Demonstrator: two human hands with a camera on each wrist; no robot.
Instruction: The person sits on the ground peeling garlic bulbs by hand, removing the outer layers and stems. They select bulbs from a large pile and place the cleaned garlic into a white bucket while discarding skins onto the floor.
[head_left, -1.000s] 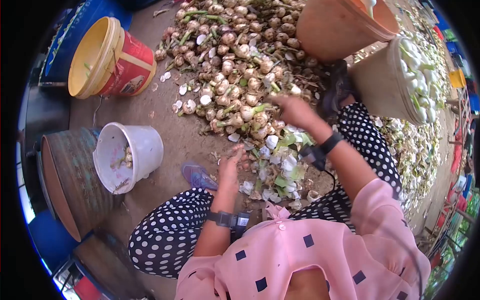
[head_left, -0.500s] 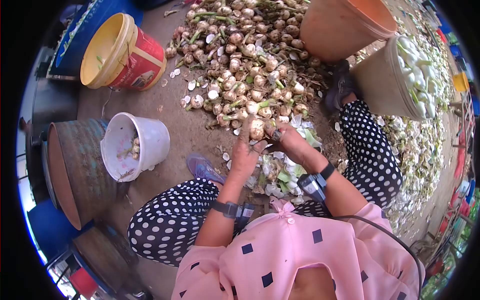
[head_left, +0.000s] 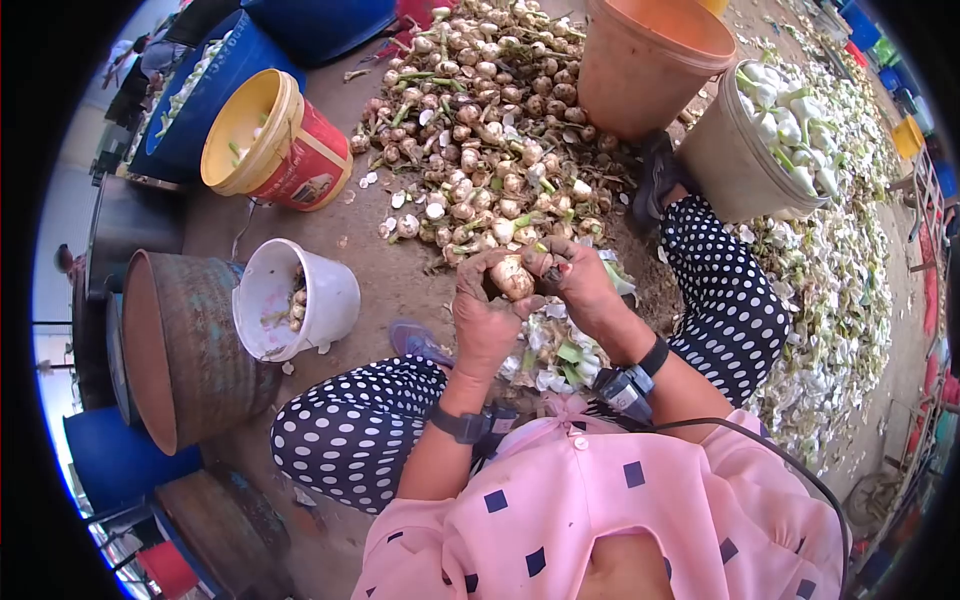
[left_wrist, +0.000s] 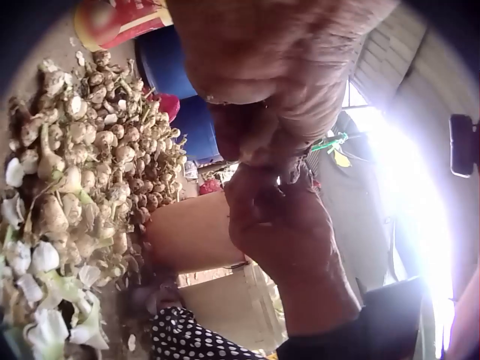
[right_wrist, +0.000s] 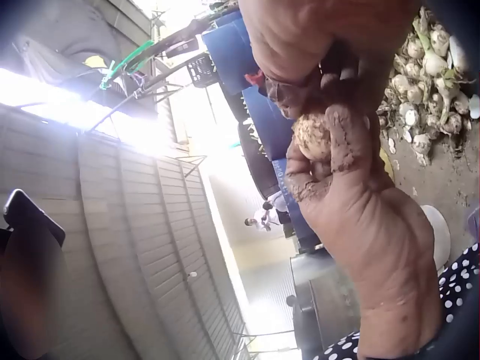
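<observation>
A garlic bulb (head_left: pixel 513 278) with soil-stained brownish skin is held up in front of the lap. My left hand (head_left: pixel 485 325) grips it, thumb on the near side and muddy fingers behind. From the other side my right hand (head_left: pixel 588 292) curls its dirty fingertips against the bulb's stem end, with a small red spot showing at the fingers. In the right wrist view the bulb (right_wrist: pixel 311 137) sits between the left thumb and fingers. The left wrist view shows both hands meeting, the bulb hidden behind them. Beyond them spreads a heap of unpeeled garlic (head_left: pixel 480 150).
Peeled skins (head_left: pixel 555 355) lie between the legs. A white bucket (head_left: pixel 335 300) with a few bulbs and a yellow-red bucket (head_left: pixel 310 165) stand at left. At right are an orange bucket (head_left: pixel 635 85) and a cream bucket (head_left: pixel 715 160) full of white garlic.
The right hand has drawn back from the heap to meet the left. A garlic bulb has come into the left hand, and both hands have brought it slightly nearer the body.
</observation>
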